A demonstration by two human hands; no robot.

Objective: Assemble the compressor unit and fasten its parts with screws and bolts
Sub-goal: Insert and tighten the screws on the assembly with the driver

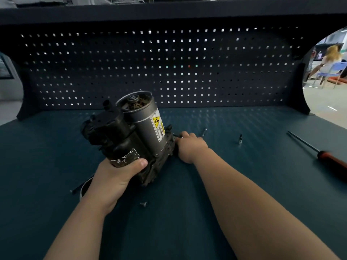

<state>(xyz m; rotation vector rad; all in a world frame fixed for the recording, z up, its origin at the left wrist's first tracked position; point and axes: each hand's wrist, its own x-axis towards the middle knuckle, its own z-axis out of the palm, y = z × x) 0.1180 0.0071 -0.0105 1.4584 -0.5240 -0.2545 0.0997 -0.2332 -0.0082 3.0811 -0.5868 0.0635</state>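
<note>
compressor (131,132) left-centre; screwdriver (323,154) near right edge

we see the compressor unit (112,134) mostly black and grimy dark brown, with one motor can (140,117) in dull silver-grey. on that can sits a label (158,126) in white, with a yellow warning panel and black print. a lower black cylinder carries a scuffed white sticker (125,157). the surface (244,175) is deep teal, faintly dotted with a grid of light spots. the pegboard (169,72) is near-black navy, patterned with rows of small bright square holes. the screwdriver (330,159) has a red-orange and black handle. a loose screw (143,204) is silver-grey.
</note>
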